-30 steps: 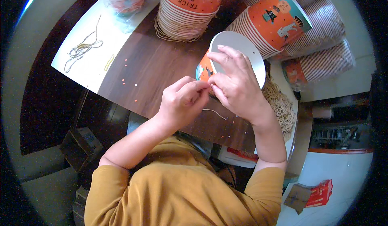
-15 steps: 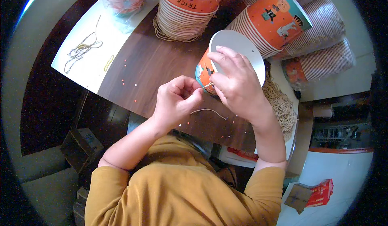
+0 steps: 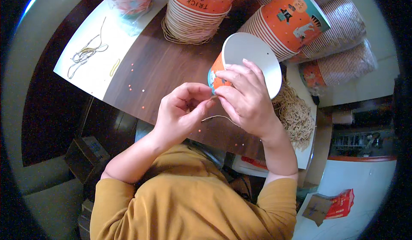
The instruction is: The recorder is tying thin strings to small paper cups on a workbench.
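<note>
An orange paper tub [image 3: 217, 64] with a teal lower band and white inside lies tilted on the brown tabletop, its mouth facing away to the right. My left hand [image 3: 178, 111] is closed, thumb and forefinger pinching a thin cord beside the tub's lower side. Against the tub's side, my right hand [image 3: 249, 100] pinches the same spot, its other fingers reaching over the rim. The fingertips of both hands nearly touch and mostly hide the cord between them. A loose pale length of cord [image 3: 221, 116] curves over the table below the hands.
A heap of beige cord [image 3: 296, 115] lies right of my right hand. Nested tubs [image 3: 193, 21] with cords hanging stand behind, beside a leaning stack [image 3: 279, 25]. Plastic-wrapped stacks [image 3: 347, 60] are at the far right. A cord tangle [image 3: 88, 53] and small orange dots [image 3: 131, 87] lie left.
My right hand has moved slightly down and left, closer to my left fingertips. The cord stretch between them is now mostly covered. The tub stays almost in place.
</note>
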Demonstrator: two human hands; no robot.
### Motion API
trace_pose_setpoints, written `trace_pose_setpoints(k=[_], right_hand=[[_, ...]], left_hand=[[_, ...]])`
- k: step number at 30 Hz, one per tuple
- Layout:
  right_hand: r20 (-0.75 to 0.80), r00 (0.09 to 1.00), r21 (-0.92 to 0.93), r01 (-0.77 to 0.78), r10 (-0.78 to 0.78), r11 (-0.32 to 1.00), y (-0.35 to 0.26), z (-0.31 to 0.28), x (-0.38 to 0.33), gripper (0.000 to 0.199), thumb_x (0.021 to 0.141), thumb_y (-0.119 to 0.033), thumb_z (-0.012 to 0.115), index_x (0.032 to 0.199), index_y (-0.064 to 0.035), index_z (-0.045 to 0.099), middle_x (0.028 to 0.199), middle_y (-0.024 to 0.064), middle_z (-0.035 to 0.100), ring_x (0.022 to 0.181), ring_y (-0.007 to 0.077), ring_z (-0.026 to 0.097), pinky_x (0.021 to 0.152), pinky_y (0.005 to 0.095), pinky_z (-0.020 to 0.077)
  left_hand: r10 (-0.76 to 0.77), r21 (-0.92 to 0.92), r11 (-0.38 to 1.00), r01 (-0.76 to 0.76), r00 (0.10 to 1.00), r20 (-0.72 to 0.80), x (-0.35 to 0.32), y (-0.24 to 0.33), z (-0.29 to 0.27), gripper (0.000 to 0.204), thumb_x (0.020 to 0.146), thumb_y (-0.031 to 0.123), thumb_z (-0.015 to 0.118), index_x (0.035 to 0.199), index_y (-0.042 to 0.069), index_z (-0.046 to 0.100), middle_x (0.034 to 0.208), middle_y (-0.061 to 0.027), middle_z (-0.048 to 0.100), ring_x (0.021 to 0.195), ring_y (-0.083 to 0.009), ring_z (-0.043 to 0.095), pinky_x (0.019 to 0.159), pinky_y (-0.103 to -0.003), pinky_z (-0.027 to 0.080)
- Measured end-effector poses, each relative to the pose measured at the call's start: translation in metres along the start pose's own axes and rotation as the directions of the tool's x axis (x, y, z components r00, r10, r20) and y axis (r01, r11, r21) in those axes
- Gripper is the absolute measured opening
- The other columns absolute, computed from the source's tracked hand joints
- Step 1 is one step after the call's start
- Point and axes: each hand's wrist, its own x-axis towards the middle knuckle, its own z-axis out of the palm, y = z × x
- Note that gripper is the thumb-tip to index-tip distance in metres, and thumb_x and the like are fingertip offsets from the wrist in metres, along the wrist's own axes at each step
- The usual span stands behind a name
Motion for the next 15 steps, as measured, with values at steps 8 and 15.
trace_pose_setpoints(k=[8,15], right_hand=[[-0.098,0.995,-0.057,0.002,-0.007,0.998,-0.011,0.003,-0.009,0.01,0.076,-0.012,0.064,0.085,-0.0076,0.064,0.105,0.0079,0.061,0.105,0.0262,0.057,0.099,0.0505,0.0389],[-0.131,0.991,-0.101,-0.021,0.008,0.995,-0.008,0.0,-0.016,0.014,0.076,-0.012,0.063,0.088,-0.0075,0.065,0.104,0.0064,0.062,0.102,0.0253,0.057,0.097,0.0494,0.0408]], left_hand=[[-0.039,0.356,0.934,-0.042,0.975,0.219,-0.009,0.034,-0.018,0.018,0.091,0.017,0.064,0.086,-0.001,0.064,0.067,-0.0011,0.061,0.059,-0.0047,0.053,0.052,-0.021,0.044],[0.038,0.37,0.915,-0.161,0.947,0.32,-0.02,0.059,-0.015,0.01,0.086,0.008,0.065,0.08,0.0,0.063,0.062,-0.0056,0.057,0.053,-0.0101,0.05,0.049,-0.025,0.041]])
